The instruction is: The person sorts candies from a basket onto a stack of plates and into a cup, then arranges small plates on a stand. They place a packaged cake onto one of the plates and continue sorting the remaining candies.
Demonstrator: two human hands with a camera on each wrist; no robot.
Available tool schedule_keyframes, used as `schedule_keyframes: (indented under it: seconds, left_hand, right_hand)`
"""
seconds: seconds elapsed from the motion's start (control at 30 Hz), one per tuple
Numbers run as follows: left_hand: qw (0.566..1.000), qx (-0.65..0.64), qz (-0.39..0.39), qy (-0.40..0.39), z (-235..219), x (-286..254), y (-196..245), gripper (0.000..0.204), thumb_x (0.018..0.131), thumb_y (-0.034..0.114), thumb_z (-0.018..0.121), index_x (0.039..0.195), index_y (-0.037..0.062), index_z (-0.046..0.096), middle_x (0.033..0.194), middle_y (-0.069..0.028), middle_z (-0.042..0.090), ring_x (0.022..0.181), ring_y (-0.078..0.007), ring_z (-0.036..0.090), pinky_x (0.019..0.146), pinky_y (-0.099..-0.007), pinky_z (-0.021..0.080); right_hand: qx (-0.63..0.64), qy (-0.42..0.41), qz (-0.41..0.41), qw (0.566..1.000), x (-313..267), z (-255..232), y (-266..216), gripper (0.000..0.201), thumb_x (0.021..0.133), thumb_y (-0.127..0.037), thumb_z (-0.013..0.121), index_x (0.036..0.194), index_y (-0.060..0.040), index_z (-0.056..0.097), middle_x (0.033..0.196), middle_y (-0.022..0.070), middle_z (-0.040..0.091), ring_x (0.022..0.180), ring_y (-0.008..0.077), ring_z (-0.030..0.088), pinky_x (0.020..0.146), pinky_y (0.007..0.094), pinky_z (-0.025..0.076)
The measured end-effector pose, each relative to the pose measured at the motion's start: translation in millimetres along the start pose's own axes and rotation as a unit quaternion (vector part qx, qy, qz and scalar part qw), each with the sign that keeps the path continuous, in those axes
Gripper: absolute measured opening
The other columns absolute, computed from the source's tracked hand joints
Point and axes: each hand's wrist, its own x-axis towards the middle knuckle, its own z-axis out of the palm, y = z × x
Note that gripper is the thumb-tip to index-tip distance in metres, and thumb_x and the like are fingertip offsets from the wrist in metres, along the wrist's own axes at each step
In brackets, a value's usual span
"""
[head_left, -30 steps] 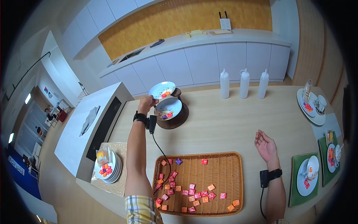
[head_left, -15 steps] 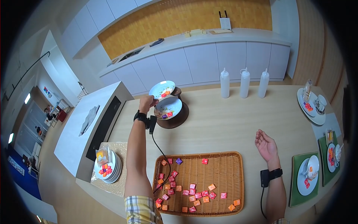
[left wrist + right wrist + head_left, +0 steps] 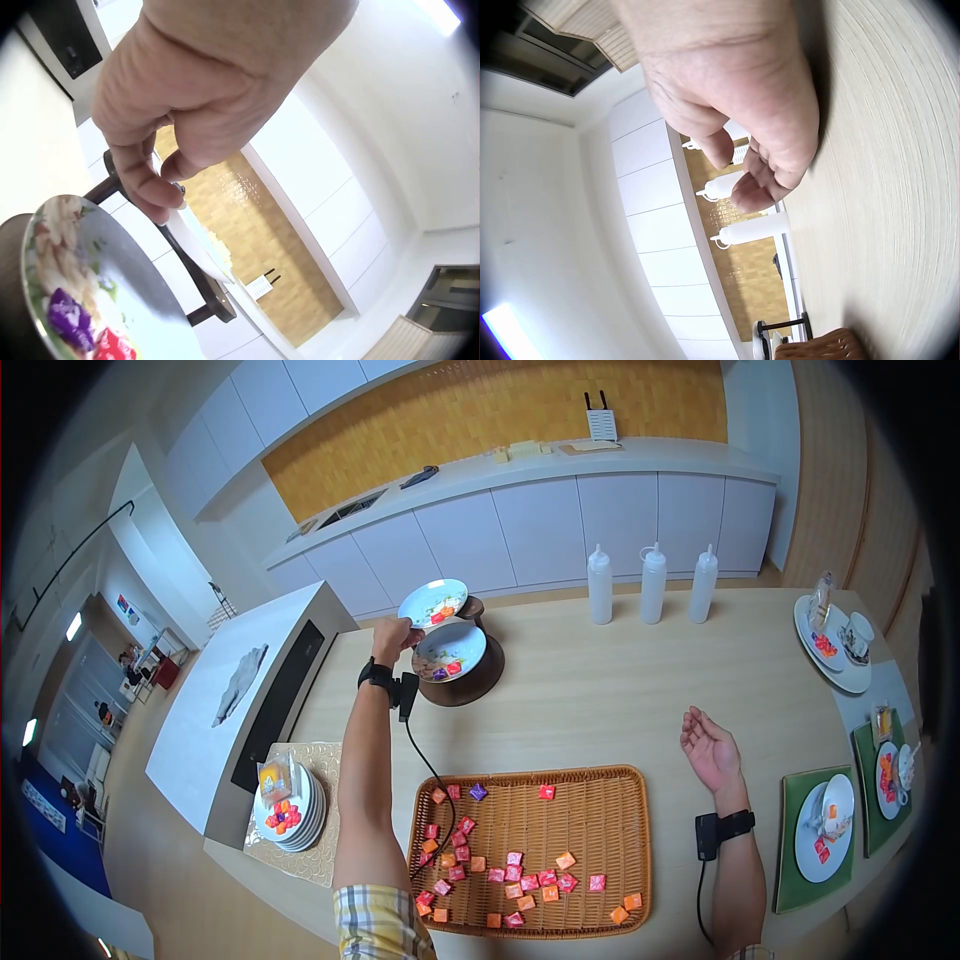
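Observation:
My left hand (image 3: 393, 639) pinches the rim of the upper floral plate (image 3: 424, 598), which carries a few orange and red wrapped pieces. In the left wrist view the thumb and fingers of the left hand (image 3: 176, 135) meet at that plate's edge (image 3: 196, 241). Just below it, a second floral plate (image 3: 459, 647) holds a purple and a red piece and sits on a dark round stand (image 3: 480, 682). My right hand (image 3: 712, 750) rests on the table, palm partly up, fingers loosely bent and holding nothing.
A wicker tray (image 3: 630, 850) with several wrapped pieces lies at the front. Three white bottles (image 3: 652, 588) stand at the back. Stacked plates (image 3: 316, 822) are at the left; green mats (image 3: 790, 880) with plates and cups are at the right.

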Motion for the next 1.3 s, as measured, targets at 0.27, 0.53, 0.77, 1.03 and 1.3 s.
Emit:
schedule_keyframes:
  seconds: [0.27,0.53,0.77,1.03,1.3]
  left_hand:
    - [0.999,0.036,-0.019,-0.022,1,-11,11,0.022,0.09,0.004,0.051,0.098,-0.0161,0.056,0.087,-0.0207,0.065,0.071,-0.0236,0.068,0.059,-0.0266,0.057]
    - [1.0,0.023,-0.015,-0.002,-1,-10,6,0.02,0.086,0.008,0.054,0.087,-0.0099,0.061,0.07,-0.0157,0.066,0.056,-0.0182,0.065,0.047,-0.026,0.052]
    - [0.995,0.091,0.012,0.04,-23,-25,29,0.024,0.084,0.022,0.062,0.075,-0.0005,0.06,0.061,-0.0062,0.056,0.047,-0.0141,0.05,0.042,-0.0284,0.037]
    - [0.996,0.085,0.0,0.036,-32,-88,72,0.023,0.085,0.022,0.063,0.093,0.0,0.061,0.075,-0.0038,0.061,0.061,-0.0119,0.057,0.055,-0.0291,0.045]
    - [0.994,0.095,0.021,-0.053,-31,-153,88,0.032,0.088,0.026,0.061,0.109,0.0016,0.058,0.086,-0.0016,0.061,0.073,-0.0103,0.057,0.065,-0.0287,0.046]
  right_hand:
    - [0.001,-0.005,-0.002,1.0,1,-3,0,0.025,0.095,-0.016,0.052,0.115,-0.0009,0.053,0.102,0.0081,0.06,0.093,0.0161,0.057,0.083,0.0291,0.047]
    - [0.003,-0.01,-0.001,1.0,0,-3,0,0.024,0.095,-0.016,0.052,0.114,-0.0014,0.054,0.103,0.0076,0.06,0.094,0.0158,0.057,0.084,0.0288,0.047]
    - [0.019,-0.007,0.005,1.0,2,-8,-1,0.022,0.095,-0.016,0.053,0.112,-0.002,0.055,0.104,0.008,0.06,0.096,0.0161,0.057,0.086,0.0292,0.047]
    - [0.035,-0.043,0.011,0.998,4,-14,0,0.02,0.096,-0.015,0.051,0.111,-0.0021,0.055,0.106,0.0084,0.06,0.097,0.0164,0.057,0.087,0.0294,0.047]
    - [0.046,-0.036,0.004,0.998,0,-13,1,0.022,0.096,-0.014,0.05,0.114,-0.0007,0.053,0.107,0.0099,0.059,0.099,0.0172,0.058,0.087,0.0303,0.048]
